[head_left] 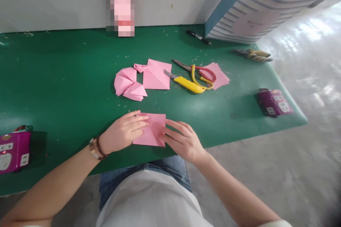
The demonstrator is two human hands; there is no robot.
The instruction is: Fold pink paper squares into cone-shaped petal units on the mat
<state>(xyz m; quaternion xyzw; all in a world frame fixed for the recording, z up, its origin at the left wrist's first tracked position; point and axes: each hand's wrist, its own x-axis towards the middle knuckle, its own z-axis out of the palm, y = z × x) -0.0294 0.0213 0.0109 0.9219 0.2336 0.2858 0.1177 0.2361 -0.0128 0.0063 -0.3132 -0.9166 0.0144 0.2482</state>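
A square sheet of pink paper (152, 122) lies on the green table close to my body, with faint creases in it. My left hand (125, 131) rests over its left side, fingers stretched out across the paper. At the sheet's right edge, the fingers of my right hand (183, 138) are bent round the border and grip it; the thumb is partly hidden. Just beyond the sheet are folded pink paper pieces (125, 81) and a flat pink square (157, 76) with fold lines.
Scissors (204, 74) and a yellow-handled cutter (189, 84) lie beside more pink paper (218, 76). Further out are a black pen (198, 37), pliers (255, 55) and a striped bag (245, 17). Purple boxes stand at right (275, 102) and left (16, 150).
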